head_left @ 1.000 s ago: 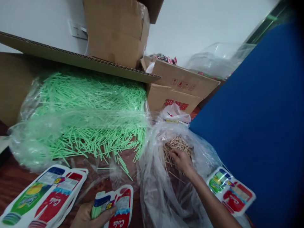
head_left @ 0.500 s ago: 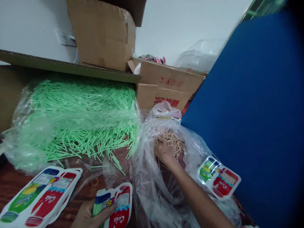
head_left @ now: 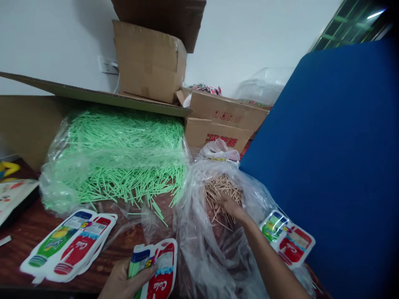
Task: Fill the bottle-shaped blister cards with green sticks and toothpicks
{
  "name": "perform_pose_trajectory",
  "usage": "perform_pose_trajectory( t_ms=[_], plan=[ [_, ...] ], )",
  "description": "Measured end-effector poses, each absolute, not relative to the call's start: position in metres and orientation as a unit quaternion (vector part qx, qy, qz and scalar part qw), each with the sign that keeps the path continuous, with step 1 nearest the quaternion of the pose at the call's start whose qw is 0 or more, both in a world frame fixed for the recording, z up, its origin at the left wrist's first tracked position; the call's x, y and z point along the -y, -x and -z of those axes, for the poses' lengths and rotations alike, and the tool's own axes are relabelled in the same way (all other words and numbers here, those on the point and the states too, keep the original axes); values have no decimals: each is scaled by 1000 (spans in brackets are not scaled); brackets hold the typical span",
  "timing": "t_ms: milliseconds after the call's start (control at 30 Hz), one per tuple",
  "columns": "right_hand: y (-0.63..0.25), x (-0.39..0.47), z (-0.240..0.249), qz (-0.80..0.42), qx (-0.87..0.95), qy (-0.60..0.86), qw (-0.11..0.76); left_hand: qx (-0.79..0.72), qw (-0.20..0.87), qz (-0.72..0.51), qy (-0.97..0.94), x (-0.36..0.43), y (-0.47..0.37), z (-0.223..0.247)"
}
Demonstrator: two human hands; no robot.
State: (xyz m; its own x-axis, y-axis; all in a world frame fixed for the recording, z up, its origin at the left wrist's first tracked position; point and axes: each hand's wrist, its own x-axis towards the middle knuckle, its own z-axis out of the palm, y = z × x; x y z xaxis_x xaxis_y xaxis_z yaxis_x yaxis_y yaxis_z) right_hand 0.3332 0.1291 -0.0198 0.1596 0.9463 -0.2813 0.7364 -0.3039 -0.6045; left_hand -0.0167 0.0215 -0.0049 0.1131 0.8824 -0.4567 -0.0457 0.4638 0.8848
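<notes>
In my left hand [head_left: 126, 276] is a bottle-shaped packet [head_left: 162, 270] printed green and red with "Cola"; pale green sticks fill its green half. My thumb presses across its front. My right hand [head_left: 230, 206] reaches into an open clear plastic bag [head_left: 196, 232], its fingers curled among thin brown sticks [head_left: 222, 187]; the fingertips are partly hidden. Beyond my left hand, a heap of thin green sticks [head_left: 131, 137] spills from clear plastic. A stack of flat matching packets [head_left: 71, 245] lies at the left. Another packet [head_left: 288, 238], holding brown sticks, rests right of the bag.
A cardboard box [head_left: 218, 128] with red print stands behind the bag, and a taller box [head_left: 146, 62] rises further back. A long cardboard flap [head_left: 124, 101] overhangs the green sticks. A blue panel [head_left: 327, 145] closes off the right side. Dark wooden table [head_left: 96, 276] shows at front.
My right hand has shifted within the brown sticks, and some now lie spread toward the bag's near side. My left hand still holds the packet. The view has moved slightly, showing more at left.
</notes>
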Motion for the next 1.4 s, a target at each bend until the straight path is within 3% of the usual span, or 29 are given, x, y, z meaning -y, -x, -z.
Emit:
perform_pose_trajectory(
  t_ms=[267,500,700,1400],
  plan=[
    [-338,-104,29,-324,518,693,383,-547,639,-369,-395,-12,1,-2],
    [-314,-68,33,-307,510,631,499,-532,663,-335,-406,-8,-1,6],
    [-297,-58,58,-330,520,599,511,-524,668,-349,-396,-1,-6,11],
    [-296,-52,41,-377,513,573,516,-548,651,-339,-403,3,-8,10]
  ],
)
